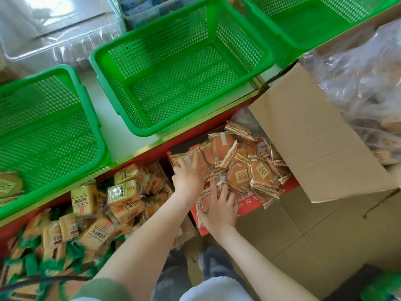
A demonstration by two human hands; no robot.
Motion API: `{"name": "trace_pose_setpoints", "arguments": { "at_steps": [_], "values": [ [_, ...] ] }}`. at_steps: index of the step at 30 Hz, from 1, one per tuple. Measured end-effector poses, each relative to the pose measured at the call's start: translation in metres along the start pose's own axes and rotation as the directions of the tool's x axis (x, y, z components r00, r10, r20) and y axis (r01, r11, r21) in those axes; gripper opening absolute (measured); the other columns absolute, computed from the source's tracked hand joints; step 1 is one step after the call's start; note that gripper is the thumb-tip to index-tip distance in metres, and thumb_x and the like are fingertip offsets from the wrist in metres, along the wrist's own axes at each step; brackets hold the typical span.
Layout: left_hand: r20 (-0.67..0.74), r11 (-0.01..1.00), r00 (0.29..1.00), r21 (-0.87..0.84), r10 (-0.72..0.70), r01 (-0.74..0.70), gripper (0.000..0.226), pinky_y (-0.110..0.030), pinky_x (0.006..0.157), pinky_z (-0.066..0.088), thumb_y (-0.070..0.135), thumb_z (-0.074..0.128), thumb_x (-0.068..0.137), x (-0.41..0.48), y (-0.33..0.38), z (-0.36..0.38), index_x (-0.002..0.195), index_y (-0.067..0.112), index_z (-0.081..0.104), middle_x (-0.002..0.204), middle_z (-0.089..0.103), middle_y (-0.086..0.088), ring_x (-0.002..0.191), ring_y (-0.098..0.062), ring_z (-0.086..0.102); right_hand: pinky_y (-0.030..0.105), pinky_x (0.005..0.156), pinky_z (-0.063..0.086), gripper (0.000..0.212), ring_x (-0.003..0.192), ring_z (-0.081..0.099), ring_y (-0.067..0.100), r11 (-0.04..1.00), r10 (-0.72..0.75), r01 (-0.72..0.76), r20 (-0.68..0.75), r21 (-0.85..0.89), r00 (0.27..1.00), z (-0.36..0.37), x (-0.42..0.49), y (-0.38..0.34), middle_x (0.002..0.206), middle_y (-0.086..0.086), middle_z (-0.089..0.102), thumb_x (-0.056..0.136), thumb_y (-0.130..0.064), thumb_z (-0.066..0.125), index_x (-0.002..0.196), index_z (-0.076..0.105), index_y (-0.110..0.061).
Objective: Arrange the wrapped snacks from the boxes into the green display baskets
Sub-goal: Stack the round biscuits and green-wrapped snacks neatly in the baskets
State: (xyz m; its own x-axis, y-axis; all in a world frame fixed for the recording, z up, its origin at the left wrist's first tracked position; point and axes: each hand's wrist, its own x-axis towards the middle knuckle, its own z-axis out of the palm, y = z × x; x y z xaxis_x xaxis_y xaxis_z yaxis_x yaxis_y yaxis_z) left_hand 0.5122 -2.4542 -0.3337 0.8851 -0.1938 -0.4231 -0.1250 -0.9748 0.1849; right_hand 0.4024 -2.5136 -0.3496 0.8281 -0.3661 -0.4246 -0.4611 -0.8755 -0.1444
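on cakes (260,171): left hand (187,178), right hand (219,208) (flap (314,137) beside)

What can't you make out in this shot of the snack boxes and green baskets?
Head view:
- Left basket: cut off by the left edge.
- Right basket: cut by the top edge.
- Bagged snacks: clouded by plastic.
- Round cakes under the left hand and right hand: covered.
- Green packets: motion-blurred.
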Motion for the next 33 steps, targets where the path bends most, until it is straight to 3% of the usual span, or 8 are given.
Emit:
{"name": "trace_pose_setpoints", "arguments": {
  "at_steps": [6, 12, 20, 22, 24, 26, 29, 33],
  "values": [
    [0.05, 0.968, 0.991, -0.214, -0.122, 0.13, 0.066, -0.048, 0.084, 0.051, 0.032, 0.053, 0.094, 0.006, 0.009, 0.001, 0.149, 0.022, 0.018, 0.148, 0.012, -0.022, 0.118, -0.045, 0.038, 0.046, 0.103, 0.036, 0.091, 0.128, 0.035, 0.035, 0.995, -0.008, 0.01, -0.021, 0.097, 1.0, -0.009, 0.002, 0.007, 0.151, 0.015, 0.021, 0.085, -0.063, 0.052, 0.15, -0.001, -0.026],
    [0.049, 0.934, 0.985, -0.313, -0.166, 0.173, 0.081, -0.047, 0.089, 0.047, 0.052, 0.06, 0.087, 0.005, 0.006, 0.003, 0.15, 0.026, 0.017, 0.15, 0.011, -0.016, 0.123, -0.043, 0.037, 0.047, 0.108, 0.028, 0.098, 0.134, 0.025, 0.035, 0.99, -0.058, 0.06, -0.025, 0.125, 0.998, -0.032, 0.005, 0.026, 0.154, 0.015, 0.011, 0.084, -0.055, 0.06, 0.15, -0.006, -0.025],
    [0.075, 0.917, 0.983, -0.354, -0.168, 0.184, 0.074, -0.043, 0.081, 0.048, 0.021, 0.067, 0.086, 0.007, 0.003, 0.001, 0.145, 0.027, 0.023, 0.15, 0.009, -0.017, 0.125, -0.043, 0.032, 0.042, 0.11, 0.028, 0.097, 0.135, 0.024, 0.028, 0.925, 0.009, 0.031, -0.101, 0.379, 0.995, -0.043, 0.007, 0.036, 0.149, 0.011, 0.021, 0.081, -0.044, 0.068, 0.149, 0.002, -0.025],
    [0.086, 0.94, 0.988, -0.305, -0.13, 0.15, 0.072, -0.044, 0.087, 0.048, 0.008, 0.062, 0.087, 0.006, -0.001, 0.001, 0.145, 0.028, 0.025, 0.151, 0.007, -0.018, 0.129, -0.044, 0.027, 0.039, 0.111, 0.025, 0.096, 0.136, 0.023, 0.025, 0.858, 0.012, 0.04, -0.098, 0.511, 0.995, -0.045, 0.008, 0.034, 0.149, 0.008, 0.021, 0.08, -0.038, 0.071, 0.148, 0.006, -0.025],
    [0.088, 0.978, 0.996, -0.204, -0.033, 0.05, 0.075, -0.054, 0.103, 0.038, -0.003, 0.052, 0.086, 0.006, -0.008, 0.003, 0.145, 0.033, 0.024, 0.153, 0.004, -0.017, 0.136, -0.047, 0.016, 0.035, 0.112, 0.021, 0.096, 0.14, 0.018, 0.021, 0.681, 0.011, -0.012, 0.005, 0.732, 1.0, -0.049, 0.011, 0.031, 0.154, 0.004, 0.015, 0.08, -0.032, 0.075, 0.148, 0.007, -0.028],
    [0.095, 0.989, 0.995, -0.148, 0.043, -0.029, 0.079, -0.059, 0.109, 0.028, -0.005, 0.048, 0.086, 0.006, -0.019, 0.004, 0.146, 0.039, 0.023, 0.155, 0.002, -0.016, 0.139, -0.048, 0.009, 0.036, 0.112, 0.02, 0.098, 0.142, 0.015, 0.021, 0.503, -0.047, -0.081, 0.121, 0.861, 0.991, -0.05, 0.015, 0.03, 0.156, 0.003, 0.008, 0.079, -0.03, 0.077, 0.146, 0.005, -0.034],
    [0.065, 0.984, 0.993, -0.152, 0.1, -0.089, 0.063, -0.062, 0.111, 0.022, 0.011, 0.048, 0.092, 0.005, -0.027, 0.007, 0.145, 0.038, 0.028, 0.154, 0.007, -0.017, 0.14, -0.046, 0.008, 0.036, 0.111, 0.019, 0.103, 0.144, 0.011, 0.02, 0.471, -0.102, -0.095, 0.161, 0.877, 0.982, -0.048, 0.021, 0.026, 0.157, 0.001, 0.005, 0.074, -0.035, 0.079, 0.145, 0.004, -0.041],
    [0.011, 0.981, 0.998, -0.185, 0.057, -0.054, 0.041, -0.063, 0.11, 0.02, 0.028, 0.047, 0.097, 0.007, -0.023, 0.007, 0.138, 0.031, 0.04, 0.152, 0.015, -0.018, 0.139, -0.046, 0.012, 0.039, 0.114, 0.022, 0.101, 0.142, 0.018, 0.022, 0.39, -0.085, -0.117, 0.162, 0.913, 0.983, -0.049, 0.028, 0.018, 0.156, 0.001, 0.012, 0.068, -0.041, 0.079, 0.14, 0.008, -0.048]
  ]
}}
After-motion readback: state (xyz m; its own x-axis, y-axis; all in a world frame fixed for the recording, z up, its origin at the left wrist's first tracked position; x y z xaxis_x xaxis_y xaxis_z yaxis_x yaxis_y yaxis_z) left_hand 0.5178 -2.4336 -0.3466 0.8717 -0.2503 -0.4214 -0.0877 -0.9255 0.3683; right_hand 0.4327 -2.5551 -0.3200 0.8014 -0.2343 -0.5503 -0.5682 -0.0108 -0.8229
